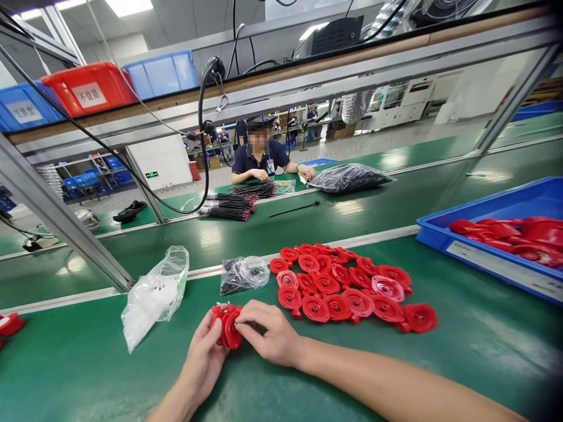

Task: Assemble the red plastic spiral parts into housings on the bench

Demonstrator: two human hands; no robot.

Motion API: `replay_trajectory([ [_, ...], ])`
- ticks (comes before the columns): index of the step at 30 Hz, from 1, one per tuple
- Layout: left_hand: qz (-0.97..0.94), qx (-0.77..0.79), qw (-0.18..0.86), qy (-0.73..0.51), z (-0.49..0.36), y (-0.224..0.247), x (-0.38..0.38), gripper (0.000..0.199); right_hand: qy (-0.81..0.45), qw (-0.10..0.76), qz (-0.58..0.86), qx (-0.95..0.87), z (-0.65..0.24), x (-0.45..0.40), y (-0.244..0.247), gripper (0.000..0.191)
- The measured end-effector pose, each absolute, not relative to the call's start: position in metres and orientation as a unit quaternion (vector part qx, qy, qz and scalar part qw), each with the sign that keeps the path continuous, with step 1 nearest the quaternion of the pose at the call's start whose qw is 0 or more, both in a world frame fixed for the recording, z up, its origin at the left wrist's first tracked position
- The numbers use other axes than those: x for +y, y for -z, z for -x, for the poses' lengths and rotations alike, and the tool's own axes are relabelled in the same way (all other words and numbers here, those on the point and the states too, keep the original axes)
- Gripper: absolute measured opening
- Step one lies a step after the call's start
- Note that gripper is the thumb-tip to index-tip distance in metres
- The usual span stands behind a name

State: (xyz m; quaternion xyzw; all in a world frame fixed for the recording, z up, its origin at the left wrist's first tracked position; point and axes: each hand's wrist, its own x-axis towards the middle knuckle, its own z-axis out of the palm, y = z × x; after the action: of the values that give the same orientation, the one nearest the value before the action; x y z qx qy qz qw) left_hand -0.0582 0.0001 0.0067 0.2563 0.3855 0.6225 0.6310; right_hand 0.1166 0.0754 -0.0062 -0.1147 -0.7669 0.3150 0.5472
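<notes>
My left hand (204,347) is closed around a few red plastic parts (230,327) held together above the green bench. From the right side, my right hand (276,336) meets them with thumb and forefinger pinched; anything between those fingertips is too small to make out. Small white bits show at the top of the held parts. To the right, several round red plastic parts (326,283) with dark centre holes lie in rows. Behind my hands are a clear bag of white pieces (152,302) and a small clear bag of black pieces (241,274).
A blue tray (497,262) of red parts stands at right. Across the bench, a person (259,152) sits near bundled black cables (229,206) and a dark plastic bag (349,177). A metal post (65,214) rises at left; a black cable (200,129) hangs overhead.
</notes>
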Motion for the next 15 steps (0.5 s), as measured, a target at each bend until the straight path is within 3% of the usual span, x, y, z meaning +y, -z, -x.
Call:
replay_trajectory([
  [15,-0.351,0.404,0.56,-0.633,0.055,-0.0058,-0.004,0.042,-0.256,0.574,0.109,-0.771,-0.1157,0.0774,0.0081,0.008],
])
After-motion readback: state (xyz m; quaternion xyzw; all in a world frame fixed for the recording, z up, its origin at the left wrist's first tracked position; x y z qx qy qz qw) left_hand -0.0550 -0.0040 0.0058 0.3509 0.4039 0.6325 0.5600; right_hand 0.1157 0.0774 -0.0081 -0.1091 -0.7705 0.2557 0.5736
